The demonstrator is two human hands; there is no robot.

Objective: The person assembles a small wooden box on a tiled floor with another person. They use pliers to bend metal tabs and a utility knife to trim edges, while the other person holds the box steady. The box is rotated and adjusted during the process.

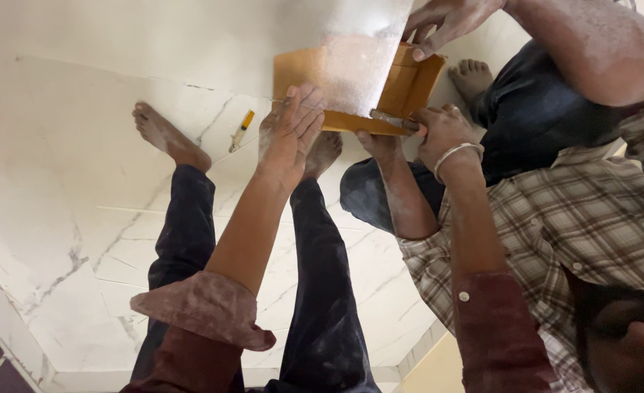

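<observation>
Head view: left hand (287,131) spread flat, fingers open, against board (351,73) edge held upright above marble floor (60,145); right hand (438,129) closed on tool (393,120) at lower edge. Likely stiff, light, dusty — best gripped by edges.

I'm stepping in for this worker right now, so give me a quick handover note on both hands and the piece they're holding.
Left hand: flat, fingers spread, pressed on the edge of the orange board.
Right hand: fingers closed around a slim tool at the board's lower edge.
A dusty grey sheet lies against the board; a co-worker's hand steadies its top corner.
A small yellow lighter lies on the marble floor.
Done or left: cannot tell.
</observation>
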